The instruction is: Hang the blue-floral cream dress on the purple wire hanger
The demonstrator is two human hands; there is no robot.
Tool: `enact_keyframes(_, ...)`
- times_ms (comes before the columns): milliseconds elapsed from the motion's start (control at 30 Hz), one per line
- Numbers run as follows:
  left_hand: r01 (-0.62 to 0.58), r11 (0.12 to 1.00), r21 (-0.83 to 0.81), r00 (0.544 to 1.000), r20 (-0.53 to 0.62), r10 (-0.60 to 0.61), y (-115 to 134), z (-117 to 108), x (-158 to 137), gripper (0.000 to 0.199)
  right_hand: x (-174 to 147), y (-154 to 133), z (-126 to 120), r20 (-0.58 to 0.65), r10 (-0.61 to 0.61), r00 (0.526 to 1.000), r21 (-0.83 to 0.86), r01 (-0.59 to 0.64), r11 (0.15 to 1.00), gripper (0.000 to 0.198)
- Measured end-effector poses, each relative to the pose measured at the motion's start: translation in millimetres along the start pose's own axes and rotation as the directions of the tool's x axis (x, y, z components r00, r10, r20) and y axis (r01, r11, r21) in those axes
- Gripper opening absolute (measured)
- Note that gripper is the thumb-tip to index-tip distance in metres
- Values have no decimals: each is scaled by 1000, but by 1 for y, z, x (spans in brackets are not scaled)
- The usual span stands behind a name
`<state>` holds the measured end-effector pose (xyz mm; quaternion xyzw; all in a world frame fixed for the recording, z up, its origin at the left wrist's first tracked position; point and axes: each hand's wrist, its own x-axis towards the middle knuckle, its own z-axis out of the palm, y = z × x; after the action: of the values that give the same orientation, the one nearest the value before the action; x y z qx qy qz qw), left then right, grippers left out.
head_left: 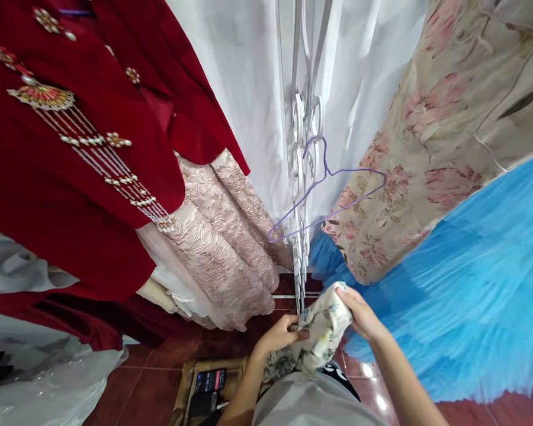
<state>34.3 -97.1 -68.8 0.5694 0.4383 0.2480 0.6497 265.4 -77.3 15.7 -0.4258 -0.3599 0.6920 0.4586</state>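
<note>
A cream piece of cloth with a floral print (326, 331) is bunched in front of my body, its lower part hanging toward my lap. My left hand (281, 335) grips its left side, thumb and fingers pinched on the fabric. At the top right corner, my right hand (359, 310) pinches the edge of the same cloth. What kind of garment it is cannot be made out. Above both hands a bare purple wire hanger (326, 173) hangs from a white metal chain-like rack (298, 177).
Red velvet clothing (115, 118) with beaded trim and a pink brocade skirt (226, 236) hang at left. A floral dress (395, 177) and blue tulle (479, 284) hang at right. A wooden stool (184, 384) holding a phone (210, 381) stands on the tiled floor below.
</note>
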Motion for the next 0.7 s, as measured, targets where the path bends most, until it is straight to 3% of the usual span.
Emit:
enact_keyframes(100,21,984,175,998,-63,-10,7,-19,2,42,1,-37,-28,19,-32,999,-104,34,994,46)
enact_keyframes(200,-30,986,161,968,-243,69,24,-40,-1,44,2,-63,-49,6,-82,997,-184,82,979,48)
enact_keyframes(267,-91,989,116,948,-293,122,42,-52,-5,52,4,-78,-59,-32,-134,990,-187,126,974,49)
enact_keyframes(367,-153,981,119,977,-132,169,78,-65,-14,50,11,-102,-69,-52,-238,970,-163,227,960,45)
enact_keyframes(433,-154,954,259,980,-82,180,105,-72,-21,38,18,-119,-71,-36,-299,954,-185,287,940,42)
enact_keyframes(600,-110,713,693,927,-187,325,160,-95,-47,17,28,-151,-68,93,-300,949,-379,312,871,47)
enact_keyframes(700,-193,605,773,844,-184,504,186,-114,-61,14,25,-155,-63,192,-252,948,-490,315,813,53)
